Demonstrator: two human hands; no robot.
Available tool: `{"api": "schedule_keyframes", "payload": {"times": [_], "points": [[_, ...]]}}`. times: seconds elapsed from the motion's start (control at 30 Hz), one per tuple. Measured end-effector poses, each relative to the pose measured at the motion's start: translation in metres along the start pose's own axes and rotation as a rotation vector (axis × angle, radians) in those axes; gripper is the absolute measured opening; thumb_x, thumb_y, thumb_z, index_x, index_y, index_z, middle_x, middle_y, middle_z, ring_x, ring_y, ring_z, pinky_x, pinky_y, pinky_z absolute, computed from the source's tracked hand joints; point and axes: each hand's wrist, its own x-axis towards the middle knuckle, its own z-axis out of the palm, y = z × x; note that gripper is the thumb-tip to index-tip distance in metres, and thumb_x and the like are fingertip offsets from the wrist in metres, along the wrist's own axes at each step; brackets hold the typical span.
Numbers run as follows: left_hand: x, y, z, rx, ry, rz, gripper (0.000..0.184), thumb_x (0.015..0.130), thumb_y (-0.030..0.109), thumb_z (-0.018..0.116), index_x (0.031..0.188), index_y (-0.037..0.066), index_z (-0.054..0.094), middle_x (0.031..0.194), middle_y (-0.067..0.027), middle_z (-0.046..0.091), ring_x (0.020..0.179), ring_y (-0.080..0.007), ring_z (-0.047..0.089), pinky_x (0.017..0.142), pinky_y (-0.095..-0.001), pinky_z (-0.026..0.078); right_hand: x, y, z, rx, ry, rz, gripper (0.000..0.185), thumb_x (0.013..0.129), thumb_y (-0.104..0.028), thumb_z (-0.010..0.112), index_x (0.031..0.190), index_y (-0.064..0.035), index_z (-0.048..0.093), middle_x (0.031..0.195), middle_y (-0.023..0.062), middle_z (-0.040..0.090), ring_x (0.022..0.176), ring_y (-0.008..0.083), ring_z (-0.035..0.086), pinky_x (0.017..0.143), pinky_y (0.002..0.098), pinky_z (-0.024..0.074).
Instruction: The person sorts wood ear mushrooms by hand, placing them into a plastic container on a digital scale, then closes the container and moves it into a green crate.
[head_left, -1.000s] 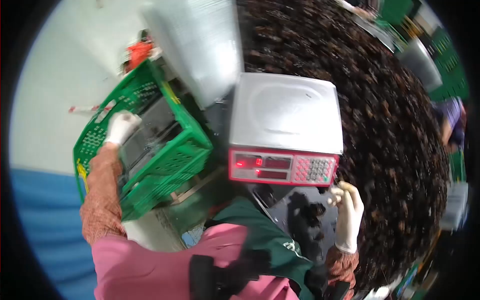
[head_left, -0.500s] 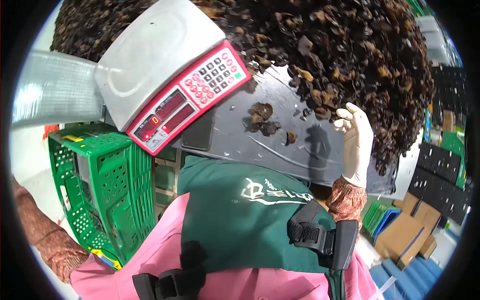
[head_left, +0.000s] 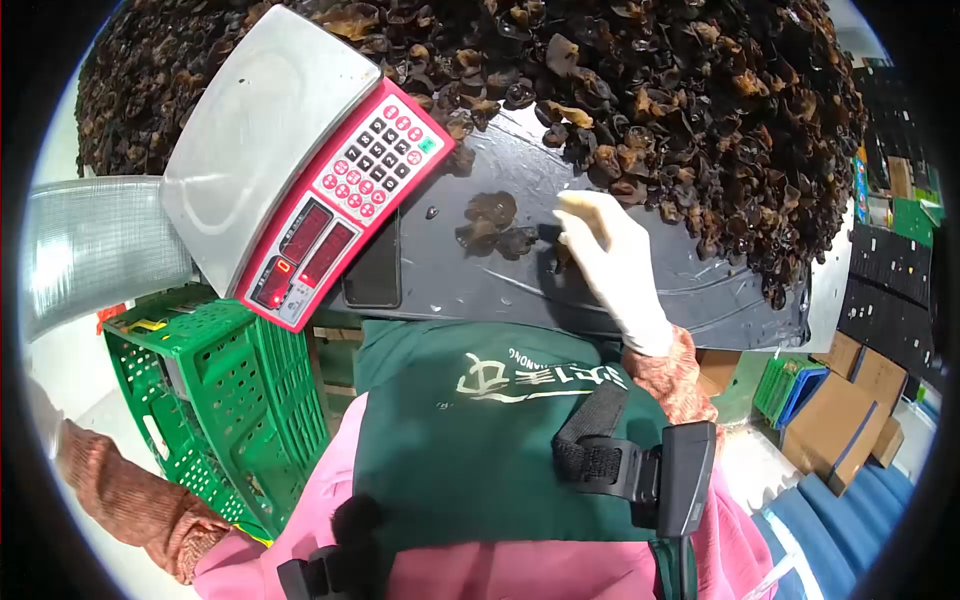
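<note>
My right hand (head_left: 615, 265), in a white glove, hovers over the dark tabletop (head_left: 480, 285) with thumb and fingers apart and nothing visible in them. Just left of its fingers lie a few loose brown, wet fungus-like pieces (head_left: 492, 222). Beyond it spreads a large pile of the same dark pieces (head_left: 680, 120). A red-framed scale (head_left: 355, 175) with a bare metal plate stands left of centre, its display lit. My left hand (head_left: 43, 415) is a pale blur at the far left edge; its fingers cannot be made out.
A black phone-like slab (head_left: 373, 270) lies beside the scale. Below the table's left end is a green crate (head_left: 215, 385), with a clear ribbed plastic container (head_left: 105, 250) above it. Cardboard boxes (head_left: 835, 420), a small green basket (head_left: 785, 390) and black crates (head_left: 890, 300) are at the right.
My left hand has left the green crate, moving out to the left edge. My right hand has moved left over the tabletop towards the loose pieces. The view has turned towards the table.
</note>
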Motion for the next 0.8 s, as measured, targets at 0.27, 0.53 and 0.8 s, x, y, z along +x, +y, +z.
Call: {"api": "schedule_keyframes", "payload": {"times": [0.27, 0.53, 0.8], "points": [[-0.053, 0.226, -0.007, -0.467, -0.231, 0.335, 0.029, 0.096, 0.019, 0.074, 0.117, 0.000, 0.069, 0.117, -0.0184, 0.068, 0.105, -0.0324, 0.066, 0.094, -0.0460, 0.054, 0.014, 0.010, 0.062, -0.600, -0.191, -0.337, 0.041, 0.089, -0.025, 0.069, 0.127, -0.0098, 0.063, 0.113, 0.0168, 0.056, 0.090, 0.0341, 0.064, 0.074, 0.0435, 0.0563], [-0.127, 0.255, 0.038, -0.303, -0.153, 0.590, 0.011, 0.088, 0.012, 0.081, 0.096, 0.007, 0.076, 0.090, -0.0063, 0.072, 0.085, -0.0244, 0.068, 0.105, -0.0446, 0.049, 0.048, -0.040, 0.045, -0.009, -0.149, -0.351, 0.036, 0.085, -0.008, 0.068, 0.121, -0.0096, 0.062, 0.105, 0.0154, 0.059, 0.093, 0.0348, 0.068, 0.081, 0.0430, 0.0574], [-0.127, 0.254, 0.036, -0.309, -0.159, 0.670, 0.018, 0.088, 0.009, 0.078, 0.100, 0.000, 0.070, 0.093, -0.0134, 0.071, 0.089, -0.0286, 0.068, 0.109, -0.0475, 0.048, 0.113, -0.161, 0.170, -0.197, -0.274, -0.743, 0.035, 0.076, -0.014, 0.076, 0.104, -0.0023, 0.058, 0.103, 0.0187, 0.056, 0.088, 0.0360, 0.068, 0.072, 0.0440, 0.0582]]}}
